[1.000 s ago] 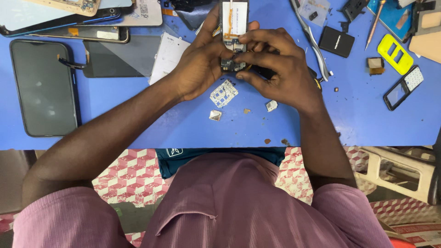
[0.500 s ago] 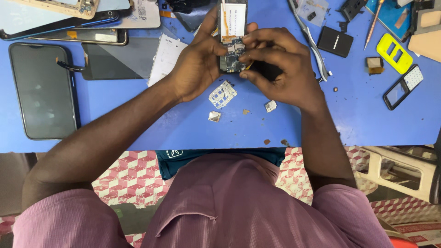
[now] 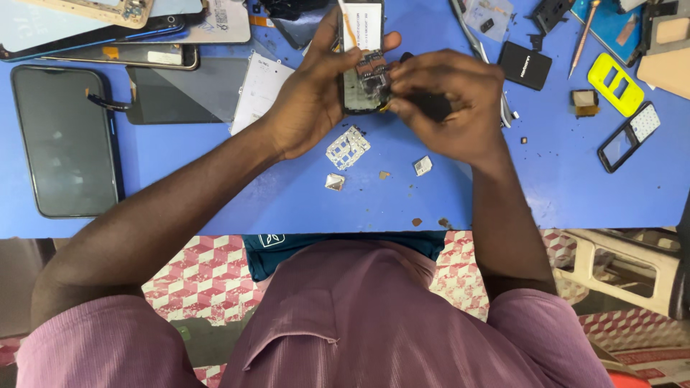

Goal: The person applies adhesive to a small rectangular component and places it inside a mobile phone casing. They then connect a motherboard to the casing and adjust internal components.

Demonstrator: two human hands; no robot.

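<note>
An opened small phone [image 3: 361, 68], its circuit board bare, is held above the blue table [image 3: 287, 194] by my left hand [image 3: 313, 97], fingers wrapped around its left side. My right hand [image 3: 449, 100] closes on the phone's right edge, pinching a dark part whose shape I cannot make out. Just below the hands lie a silver keypad grid [image 3: 348, 147] and two small metal pieces [image 3: 334, 181], [image 3: 422, 166].
A large dark phone screen [image 3: 66, 140] lies at the left, with more screens and panels [image 3: 154, 57] behind it. To the right are a black battery [image 3: 525, 65], a yellow phone frame [image 3: 615, 84], a black phone frame [image 3: 630, 136] and a screwdriver [image 3: 582, 36].
The phone has shifted slightly upward and my right fingers have slid along its right edge. Everything on the table stays put.
</note>
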